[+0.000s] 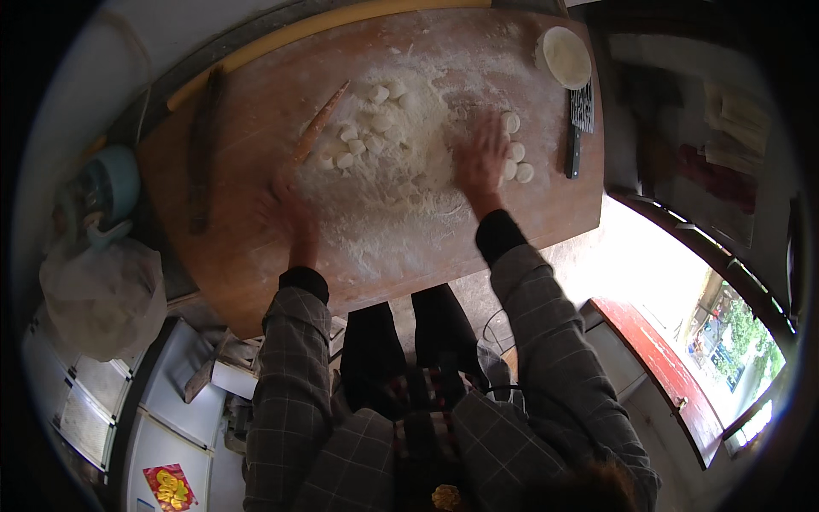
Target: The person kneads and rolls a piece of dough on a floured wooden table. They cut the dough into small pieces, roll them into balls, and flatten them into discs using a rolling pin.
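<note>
My right hand (481, 152) is palm down over the floured wooden board (397, 262), its fingers extended and blurred. Beside it are several small round dough pieces (517, 152), partly covered by the hand; whether it presses one is hidden. My left hand (285, 205) is blurred above the board's left part, near the lower end of a tapered wooden rolling pin (322, 121); its grip is unclear. More cut dough pieces (356, 146) lie between the pin and a spread of loose white flour (425, 118).
A white bowl of flour (564, 57) and a dark-handled cleaver (579, 128) lie along the board's right edge. A long dark stick (206, 153) lies at the left. Beyond the left edge are a light-blue container (115, 182) and a plastic bag (105, 297). A red door (659, 365) stands lower right.
</note>
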`<state>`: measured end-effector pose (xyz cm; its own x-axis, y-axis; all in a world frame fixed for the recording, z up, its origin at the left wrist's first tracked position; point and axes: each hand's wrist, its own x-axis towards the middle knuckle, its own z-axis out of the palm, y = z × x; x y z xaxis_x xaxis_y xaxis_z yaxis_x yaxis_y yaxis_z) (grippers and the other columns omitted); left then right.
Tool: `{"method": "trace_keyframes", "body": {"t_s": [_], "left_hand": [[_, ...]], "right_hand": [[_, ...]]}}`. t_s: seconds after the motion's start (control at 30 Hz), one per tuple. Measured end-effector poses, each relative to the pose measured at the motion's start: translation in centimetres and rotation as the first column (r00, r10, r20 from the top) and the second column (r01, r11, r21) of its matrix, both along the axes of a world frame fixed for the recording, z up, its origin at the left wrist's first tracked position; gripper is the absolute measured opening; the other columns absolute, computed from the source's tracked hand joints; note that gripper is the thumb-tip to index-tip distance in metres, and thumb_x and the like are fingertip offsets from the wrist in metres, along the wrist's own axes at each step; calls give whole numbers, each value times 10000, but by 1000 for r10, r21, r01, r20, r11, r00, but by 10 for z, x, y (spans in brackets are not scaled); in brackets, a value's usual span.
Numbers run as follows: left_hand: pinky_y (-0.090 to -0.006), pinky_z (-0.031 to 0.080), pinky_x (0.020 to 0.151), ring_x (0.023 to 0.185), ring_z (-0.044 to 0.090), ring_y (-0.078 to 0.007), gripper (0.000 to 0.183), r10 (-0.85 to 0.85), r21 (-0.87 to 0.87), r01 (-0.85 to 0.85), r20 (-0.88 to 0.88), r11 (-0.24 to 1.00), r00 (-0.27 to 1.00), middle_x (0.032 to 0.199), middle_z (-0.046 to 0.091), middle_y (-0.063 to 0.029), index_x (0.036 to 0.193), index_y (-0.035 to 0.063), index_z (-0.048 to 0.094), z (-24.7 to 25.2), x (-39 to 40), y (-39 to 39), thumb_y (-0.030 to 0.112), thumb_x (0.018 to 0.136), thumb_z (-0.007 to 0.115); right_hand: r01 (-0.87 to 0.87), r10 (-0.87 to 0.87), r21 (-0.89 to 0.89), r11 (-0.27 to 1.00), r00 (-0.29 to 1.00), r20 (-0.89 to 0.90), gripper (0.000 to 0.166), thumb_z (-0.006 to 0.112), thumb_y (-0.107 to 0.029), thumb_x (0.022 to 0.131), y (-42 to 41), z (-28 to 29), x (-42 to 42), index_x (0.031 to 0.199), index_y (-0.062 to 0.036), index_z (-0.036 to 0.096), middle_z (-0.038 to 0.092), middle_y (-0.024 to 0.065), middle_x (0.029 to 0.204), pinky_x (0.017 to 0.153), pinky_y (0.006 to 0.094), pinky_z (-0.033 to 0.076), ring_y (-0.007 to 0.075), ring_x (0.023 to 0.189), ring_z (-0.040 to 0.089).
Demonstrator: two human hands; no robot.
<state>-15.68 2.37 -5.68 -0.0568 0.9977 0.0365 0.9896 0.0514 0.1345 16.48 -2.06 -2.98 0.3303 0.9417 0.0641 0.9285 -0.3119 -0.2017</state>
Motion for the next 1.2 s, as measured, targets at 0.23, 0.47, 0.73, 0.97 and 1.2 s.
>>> {"method": "trace_keyframes", "body": {"t_s": [0.23, 0.47, 0.73, 0.97, 1.2], "left_hand": [[-510, 307, 927, 1136, 438, -353, 398, -19, 48, 13, 115, 999, 993, 1256, 482, -150, 1306, 120, 485, 0, -9, -4, 168, 914, 529], [-482, 351, 895, 1082, 471, -346, 392, -88, 73, 99, -139, 992, 986, 1193, 515, -174, 1335, 97, 471, -11, -9, -7, 181, 952, 497], [-466, 343, 877, 1045, 473, -331, 377, 13, 90, -18, 52, 996, 999, 1201, 506, -132, 1315, 178, 502, 0, -3, -1, 185, 940, 537], [-446, 341, 891, 1063, 476, -318, 349, 47, -3, -47, -11, 999, 999, 1179, 518, -111, 1304, 176, 510, -3, 1, 1, 173, 956, 535], [-470, 351, 922, 1092, 475, -336, 389, 12, 46, -15, 66, 999, 998, 1246, 512, -133, 1323, 150, 494, -8, -11, -4, 185, 937, 532]], "right_hand": [[-209, 240, 135, 969, 926, -292, 331, 696, -296, 851, 87, 30, -29, 1097, -92, 612, 601, 116, 1070, 790, 404, 504, 295, 940, 611], [-47, 131, 197, 979, 888, -440, 210, 641, -192, 859, 42, 33, -56, 998, -45, 581, 565, 159, 947, 737, 460, 487, 370, 894, 573], [39, -59, -89, 995, 969, -241, 408, 732, -299, 816, -49, 43, -57, 1067, -36, 547, 565, 166, 1060, 838, 447, 460, 365, 1036, 547], [19, -28, -37, 999, 965, -261, 809, 615, -405, 886, 13, 23, -68, 1467, 15, 238, 180, 215, 1554, 1163, 491, 133, 383, 1452, 123], [7, -32, -122, 993, 978, -205, 812, 614, -416, 877, 15, 11, -78, 1470, 0, 247, 157, 197, 1571, 1163, 494, 113, 365, 1459, 119]]}}
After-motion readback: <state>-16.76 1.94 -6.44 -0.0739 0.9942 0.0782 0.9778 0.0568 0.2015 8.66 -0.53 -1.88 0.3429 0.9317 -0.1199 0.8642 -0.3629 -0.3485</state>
